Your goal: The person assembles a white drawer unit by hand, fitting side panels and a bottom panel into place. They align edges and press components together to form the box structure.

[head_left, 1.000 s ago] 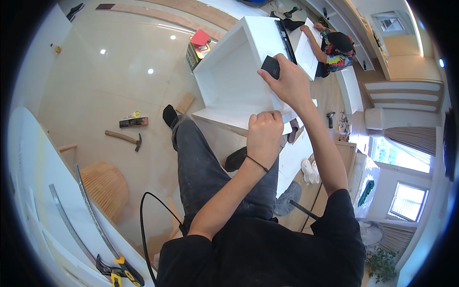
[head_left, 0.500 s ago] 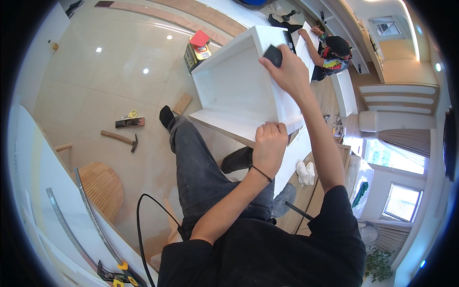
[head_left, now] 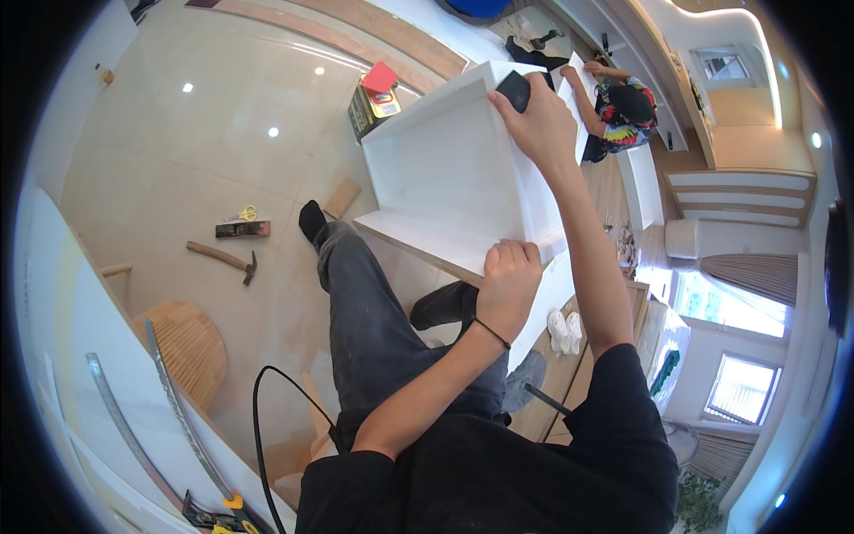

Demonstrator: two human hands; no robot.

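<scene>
A white open box (head_left: 440, 151), like a drawer or cabinet carcass, rests tilted in front of my legs. My right hand (head_left: 549, 132) presses a black block (head_left: 513, 91), which looks like a sanding block, against the box's top edge near its far corner. Fingers and thumb wrap around the block, so part of it is hidden. Closer to my body, my left hand (head_left: 513, 283) is closed over the box's near edge, its fingertips out of sight behind the panel.
On the floor at left lie a claw hammer (head_left: 229, 258), a hand plane (head_left: 242, 230), and yellow scissors (head_left: 245, 214). A yellow-black tin (head_left: 372, 111) stands behind the box. Clamps (head_left: 227, 507) lie at lower left. Another person (head_left: 627, 111) works at far right.
My right hand has slid the black block farther along the box edge, toward its far corner. My left hand keeps its hold on the near edge. The whole view has shifted slightly.
</scene>
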